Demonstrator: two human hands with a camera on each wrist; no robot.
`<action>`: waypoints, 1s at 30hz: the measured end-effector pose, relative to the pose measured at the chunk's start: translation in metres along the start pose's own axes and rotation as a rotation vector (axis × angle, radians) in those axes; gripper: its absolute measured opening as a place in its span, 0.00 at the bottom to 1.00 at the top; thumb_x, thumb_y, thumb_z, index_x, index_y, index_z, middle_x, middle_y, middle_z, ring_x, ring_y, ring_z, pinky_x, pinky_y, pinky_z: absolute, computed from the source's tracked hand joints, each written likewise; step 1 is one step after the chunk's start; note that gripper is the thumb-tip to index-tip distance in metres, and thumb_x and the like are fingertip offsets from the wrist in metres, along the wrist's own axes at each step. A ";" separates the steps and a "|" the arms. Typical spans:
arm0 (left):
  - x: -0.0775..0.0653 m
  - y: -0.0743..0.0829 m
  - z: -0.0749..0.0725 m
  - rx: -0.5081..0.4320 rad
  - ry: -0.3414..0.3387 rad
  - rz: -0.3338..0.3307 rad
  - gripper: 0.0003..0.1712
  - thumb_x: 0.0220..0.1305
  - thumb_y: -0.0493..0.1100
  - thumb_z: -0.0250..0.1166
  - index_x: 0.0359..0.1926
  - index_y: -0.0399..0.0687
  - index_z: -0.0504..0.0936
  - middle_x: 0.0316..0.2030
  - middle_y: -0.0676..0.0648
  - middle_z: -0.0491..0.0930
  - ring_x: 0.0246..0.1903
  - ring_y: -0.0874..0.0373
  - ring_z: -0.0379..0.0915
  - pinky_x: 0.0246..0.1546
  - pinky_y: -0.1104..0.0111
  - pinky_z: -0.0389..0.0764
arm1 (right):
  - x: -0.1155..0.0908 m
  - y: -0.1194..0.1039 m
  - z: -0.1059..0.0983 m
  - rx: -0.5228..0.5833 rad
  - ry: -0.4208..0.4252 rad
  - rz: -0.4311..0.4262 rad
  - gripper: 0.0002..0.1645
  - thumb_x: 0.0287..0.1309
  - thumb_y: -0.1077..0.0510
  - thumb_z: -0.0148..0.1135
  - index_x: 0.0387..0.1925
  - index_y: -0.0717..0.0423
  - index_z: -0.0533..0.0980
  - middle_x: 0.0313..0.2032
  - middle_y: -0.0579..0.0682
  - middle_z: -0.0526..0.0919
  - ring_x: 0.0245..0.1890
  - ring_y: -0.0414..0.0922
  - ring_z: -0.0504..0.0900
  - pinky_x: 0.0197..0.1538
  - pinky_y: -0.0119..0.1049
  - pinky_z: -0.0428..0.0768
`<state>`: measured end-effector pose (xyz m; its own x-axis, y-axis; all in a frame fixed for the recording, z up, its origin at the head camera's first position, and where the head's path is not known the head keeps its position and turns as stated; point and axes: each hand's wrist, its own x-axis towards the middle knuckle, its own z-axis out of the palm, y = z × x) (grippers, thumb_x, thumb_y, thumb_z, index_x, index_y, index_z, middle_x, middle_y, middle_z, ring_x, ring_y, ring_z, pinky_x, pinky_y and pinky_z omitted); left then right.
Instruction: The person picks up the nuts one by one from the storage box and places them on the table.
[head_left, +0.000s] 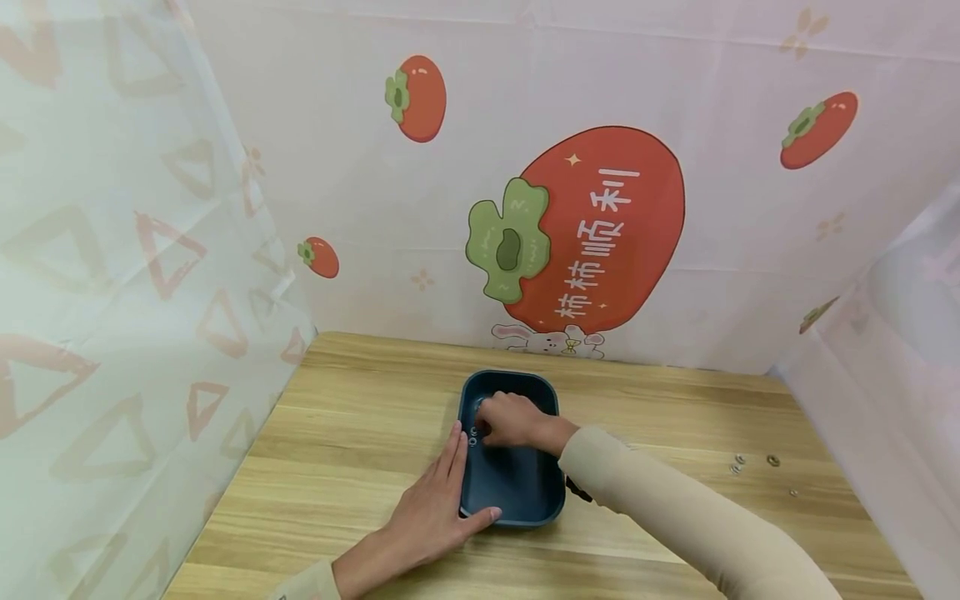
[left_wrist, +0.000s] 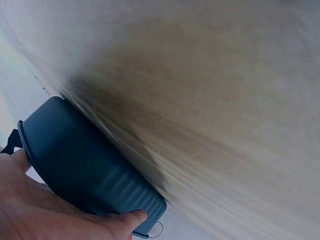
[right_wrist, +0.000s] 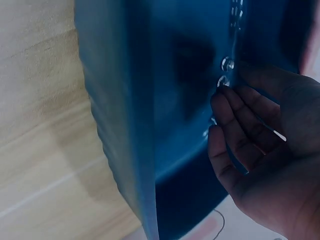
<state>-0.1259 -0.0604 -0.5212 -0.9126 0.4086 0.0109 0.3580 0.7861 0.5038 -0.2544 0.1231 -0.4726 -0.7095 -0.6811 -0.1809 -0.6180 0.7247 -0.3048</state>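
Observation:
A dark blue rectangular bin (head_left: 513,500) sits on the wooden table. My left hand (head_left: 423,517) braces its near left corner, with straight fingers along the left side and the thumb spread over the front rim. My right hand (head_left: 513,421) reaches inside over the right side, its fingers loosely bent near the bottom. Small silver nuts (head_left: 473,437) lie by the left wall next to it. In the right wrist view, the fingertips are right at a shiny nut (right_wrist: 223,81), with another nut (right_wrist: 228,64) just beyond. No nut shows enclosed in the fingers.
On the table to the right lie silver nuts (head_left: 740,459), a darker nut (head_left: 773,460) and a tiny metal piece (head_left: 793,492). A printed cloth (head_left: 360,192) with persimmons hangs behind the table, with more cloth on both sides.

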 end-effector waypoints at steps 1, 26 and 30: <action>0.000 0.000 0.000 0.000 0.002 0.001 0.65 0.69 0.76 0.60 0.86 0.41 0.42 0.86 0.43 0.34 0.80 0.40 0.54 0.69 0.44 0.73 | 0.001 0.000 0.002 0.005 -0.003 -0.002 0.08 0.65 0.59 0.74 0.45 0.55 0.89 0.33 0.44 0.87 0.28 0.35 0.81 0.37 0.31 0.84; -0.001 -0.001 0.001 -0.001 -0.002 0.005 0.65 0.69 0.76 0.60 0.86 0.41 0.41 0.86 0.44 0.34 0.81 0.43 0.51 0.71 0.46 0.71 | 0.015 -0.010 0.015 -0.065 0.005 0.047 0.03 0.65 0.57 0.75 0.37 0.50 0.87 0.26 0.41 0.81 0.25 0.35 0.77 0.32 0.29 0.79; -0.001 -0.001 0.001 -0.002 -0.002 0.003 0.65 0.69 0.75 0.60 0.86 0.41 0.41 0.86 0.44 0.34 0.81 0.43 0.50 0.72 0.46 0.70 | 0.016 -0.011 0.016 -0.076 0.007 0.062 0.03 0.67 0.56 0.74 0.38 0.50 0.87 0.26 0.40 0.81 0.25 0.36 0.77 0.33 0.29 0.79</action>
<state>-0.1253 -0.0611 -0.5225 -0.9111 0.4120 0.0111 0.3607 0.7840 0.5052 -0.2536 0.1026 -0.4874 -0.7491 -0.6344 -0.1908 -0.5967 0.7713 -0.2216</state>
